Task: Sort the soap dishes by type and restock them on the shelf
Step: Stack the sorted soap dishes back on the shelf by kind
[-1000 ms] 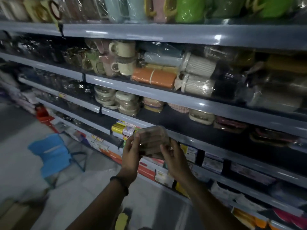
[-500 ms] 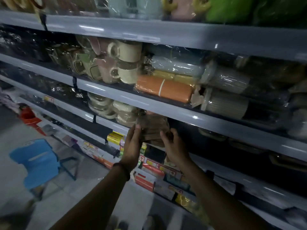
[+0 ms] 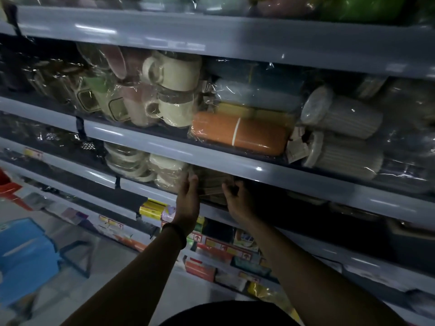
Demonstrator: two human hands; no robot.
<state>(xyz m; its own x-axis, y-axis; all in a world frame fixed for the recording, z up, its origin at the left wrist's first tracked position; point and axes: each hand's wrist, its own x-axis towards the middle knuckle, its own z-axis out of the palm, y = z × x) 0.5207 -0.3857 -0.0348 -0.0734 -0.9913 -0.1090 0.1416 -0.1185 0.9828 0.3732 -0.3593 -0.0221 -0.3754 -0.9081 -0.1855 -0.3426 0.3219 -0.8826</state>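
Two-handed pinch, left hand (image 3: 188, 201) and right hand (image 3: 238, 201) on opposite ends of wrapped soap dish (image 3: 211, 184) at shelf (image 3: 150, 188) edge, cream dishes (image 3: 164, 171) just left of grip; probably light, stiff, slippery; ends best.

I'm looking at a dim shop aisle. Grey metal shelves (image 3: 235, 41) run in tiers above and below the fingers (image 3: 191, 184), and their rounded front edges catch short streaks of overhead light. Down and to the left of the fingers there is a pale, slightly glossy floor (image 3: 110, 264). A blue stool (image 3: 26, 257) with a dark frame stands on it, near the lowest shelves.
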